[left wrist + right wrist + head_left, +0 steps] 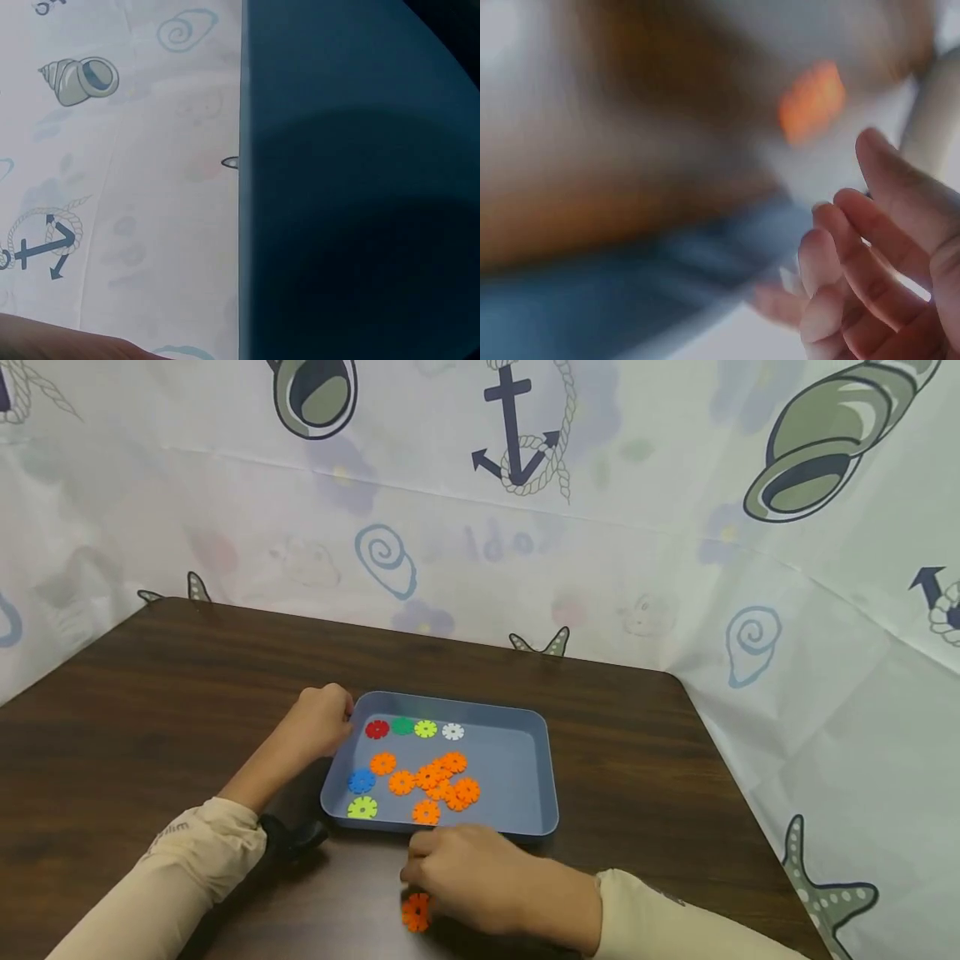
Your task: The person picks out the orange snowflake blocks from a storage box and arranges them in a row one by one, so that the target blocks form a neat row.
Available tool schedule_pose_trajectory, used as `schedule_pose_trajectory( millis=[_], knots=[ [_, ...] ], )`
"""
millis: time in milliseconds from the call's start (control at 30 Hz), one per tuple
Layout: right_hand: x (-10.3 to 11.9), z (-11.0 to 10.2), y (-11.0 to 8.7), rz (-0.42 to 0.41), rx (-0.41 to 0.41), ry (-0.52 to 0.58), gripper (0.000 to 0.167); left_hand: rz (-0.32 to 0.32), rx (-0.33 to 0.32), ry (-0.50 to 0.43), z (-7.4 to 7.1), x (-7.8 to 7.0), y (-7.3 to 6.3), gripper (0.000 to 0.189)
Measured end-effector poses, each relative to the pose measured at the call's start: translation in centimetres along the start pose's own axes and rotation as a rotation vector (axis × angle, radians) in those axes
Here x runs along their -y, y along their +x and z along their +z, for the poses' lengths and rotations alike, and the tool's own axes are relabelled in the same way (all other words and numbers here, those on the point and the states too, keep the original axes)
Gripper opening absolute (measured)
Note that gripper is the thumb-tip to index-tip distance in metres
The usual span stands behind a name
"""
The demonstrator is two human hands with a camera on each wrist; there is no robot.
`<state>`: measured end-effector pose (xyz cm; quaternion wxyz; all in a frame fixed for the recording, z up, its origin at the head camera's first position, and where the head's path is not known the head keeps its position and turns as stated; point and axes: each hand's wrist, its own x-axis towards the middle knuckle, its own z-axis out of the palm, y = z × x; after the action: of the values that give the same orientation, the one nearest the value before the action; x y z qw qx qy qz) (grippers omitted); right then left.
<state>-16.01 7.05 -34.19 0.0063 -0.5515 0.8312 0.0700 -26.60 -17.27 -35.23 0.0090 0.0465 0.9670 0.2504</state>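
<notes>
Orange notched disc (416,912): likely light, stiff, best pinched edgewise; right hand (483,878) seen empty, fingers loosely bent; left hand (318,720), grip can't be told.

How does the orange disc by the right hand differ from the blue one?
Colour: the orange disc is orange, the blue disc is blue.
Place: the orange disc is outside the tray; the blue disc is inside, near its left side.
Neighbours: the orange disc is beside the right hand; the blue disc is among other discs.
Shared: roughly round, notched edges.
</notes>
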Motion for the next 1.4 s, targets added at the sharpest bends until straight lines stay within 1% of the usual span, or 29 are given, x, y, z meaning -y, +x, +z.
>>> schedule_pose_trajectory(
  millis=[100, 167, 233, 333, 467, 633, 767, 867, 933, 1000, 1067, 1100, 1167, 1233, 1300, 1400],
  knots=[
    [-2.1, -2.1, 0.0, 0.154, -0.006, 0.121, 0.031, 0.0, 0.004, -0.001, 0.1, -0.1, 0.0, 0.028],
    [-3.7, -2.7, 0.2, 0.266, 0.006, 0.172, 0.032, 0.0, 0.003, 0.005, 0.1, -0.1, -0.1, 0.028],
    [-5.5, -2.2, 0.4, 0.332, 0.023, 0.193, 0.034, 0.002, -0.001, 0.017, 0.1, 0.0, -0.1, 0.028],
    [-7.3, -0.6, 0.8, 0.364, 0.045, 0.184, 0.034, 0.007, -0.01, 0.026, 0.1, 0.1, -0.2, 0.027],
    [-8.4, 1.2, 1.3, 0.33, 0.047, 0.207, 0.03, 0.011, -0.015, 0.024, 0.2, 0.1, -0.2, 0.026],
    [-8.3, 2.3, 1.6, 0.313, 0.046, 0.188, 0.025, 0.012, -0.01, 0.027, 0.5, 0.1, -0.3, 0.026],
    [-8.1, 2.4, 1.7, 0.318, 0.036, 0.149, 0.015, 0.01, -0.006, 0.027, 0.3, 0.0, -0.3, 0.027],
    [-7.3, 1.1, 1.3, 0.322, 0.026, 0.132, 0.018, 0.002, 0.003, 0.024, 0.1, 0.0, -0.3, 0.027],
    [-6.1, -0.4, 0.7, 0.286, 0.003, 0.12, 0.019, -0.002, 0.01, 0.022, 0.0, -0.1, -0.4, 0.028],
    [-4.2, -2.1, -0.1, 0.232, 0.0, 0.102, 0.021, -0.001, 0.014, 0.021, 0.0, -0.1, -0.4, 0.029],
    [-2.1, -2.9, -1.0, 0.133, -0.006, 0.052, 0.018, 0.004, 0.014, 0.021, 0.0, -0.2, -0.4, 0.029],
    [-1.2, -3.0, -1.5, 0.081, -0.001, 0.029, 0.016, 0.005, 0.013, 0.021, 0.0, -0.2, -0.4, 0.029],
    [0.4, -2.4, -2.3, 0.002, 0.015, -0.017, 0.01, 0.005, 0.009, 0.023, -0.1, -0.2, -0.3, 0.028],
    [1.3, -1.2, -2.9, -0.059, 0.007, -0.086, 0.002, 0.002, 0.01, 0.022, -0.1, -0.2, -0.3, 0.029],
    [1.7, 0.1, -3.4, -0.078, -0.003, -0.137, 0.006, -0.003, 0.011, 0.023, -0.1, -0.2, -0.3, 0.029],
    [1.7, 1.6, -4.1, -0.07, -0.024, -0.196, 0.011, -0.011, 0.021, 0.019, -0.1, -0.1, -0.3, 0.029]
  ],
)
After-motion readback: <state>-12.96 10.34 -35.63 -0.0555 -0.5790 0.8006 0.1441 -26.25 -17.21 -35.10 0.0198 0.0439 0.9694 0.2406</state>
